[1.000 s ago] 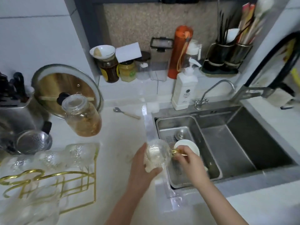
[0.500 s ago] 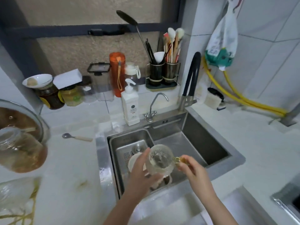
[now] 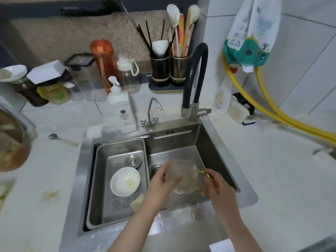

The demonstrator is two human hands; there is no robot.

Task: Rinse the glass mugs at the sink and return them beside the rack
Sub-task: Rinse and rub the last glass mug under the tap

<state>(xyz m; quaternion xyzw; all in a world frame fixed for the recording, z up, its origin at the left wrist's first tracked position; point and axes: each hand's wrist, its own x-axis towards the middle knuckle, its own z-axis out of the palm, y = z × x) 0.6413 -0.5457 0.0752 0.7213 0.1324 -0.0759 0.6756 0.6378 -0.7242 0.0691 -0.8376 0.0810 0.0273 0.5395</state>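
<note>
I hold one textured glass mug (image 3: 183,176) with a gold handle over the right basin of the steel sink (image 3: 216,151). My left hand (image 3: 160,182) grips the mug's body from the left, thumb across its side. My right hand (image 3: 213,184) pinches the gold handle on the mug's right. The mug is tilted, its mouth toward the back. The black-hosed faucet (image 3: 195,77) stands behind the basin at the right; no water is seen running. The rack is out of view.
A steel drain tray (image 3: 101,179) fills the sink's left half, holding a white bowl (image 3: 125,181) and a sponge (image 3: 137,202). A small tap (image 3: 151,115) and soap pump bottle (image 3: 122,110) stand behind. A spoon (image 3: 62,140) lies on the left counter. Yellow hoses (image 3: 283,115) cross the right counter.
Both hands carried the mug rightward from above the drain tray to over the right basin. The view swung right, so the rack and jar left the frame.
</note>
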